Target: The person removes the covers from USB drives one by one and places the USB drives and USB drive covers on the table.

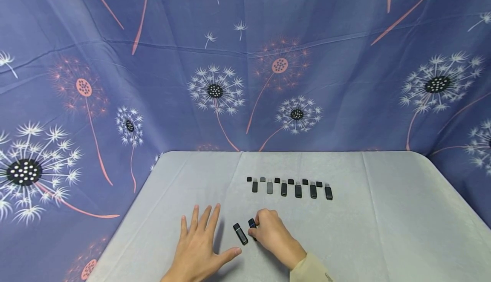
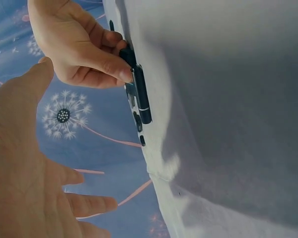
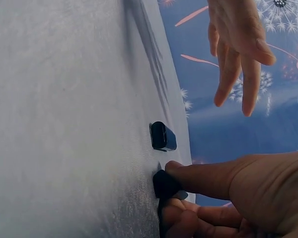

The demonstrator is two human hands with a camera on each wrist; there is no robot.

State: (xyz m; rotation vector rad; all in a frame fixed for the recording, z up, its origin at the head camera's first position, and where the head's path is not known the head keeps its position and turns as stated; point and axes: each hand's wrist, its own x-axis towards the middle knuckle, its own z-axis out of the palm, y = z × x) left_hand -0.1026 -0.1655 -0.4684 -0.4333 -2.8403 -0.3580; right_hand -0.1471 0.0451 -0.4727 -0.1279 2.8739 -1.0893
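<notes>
My right hand (image 1: 273,234) pinches a dark capped USB stick (image 1: 252,223) between thumb and fingers, low at the table top. Part of that stick is hidden by the fingers; its dark end (image 3: 165,184) shows in the right wrist view. Just left of it lies a second black USB stick (image 1: 240,234), capped, with a light band across it. My left hand (image 1: 199,248) hovers to the left of this second stick, fingers spread and straight, holding nothing. In the left wrist view the left palm (image 2: 20,158) faces the sticks across a gap.
Farther back stands a row of several uncapped USB sticks (image 1: 284,188), one of them grey (image 1: 270,187), each with a small cap (image 1: 277,180) beside its connector. A pale cloth covers the table (image 1: 402,214). Behind it hangs a blue dandelion-print curtain (image 1: 337,82).
</notes>
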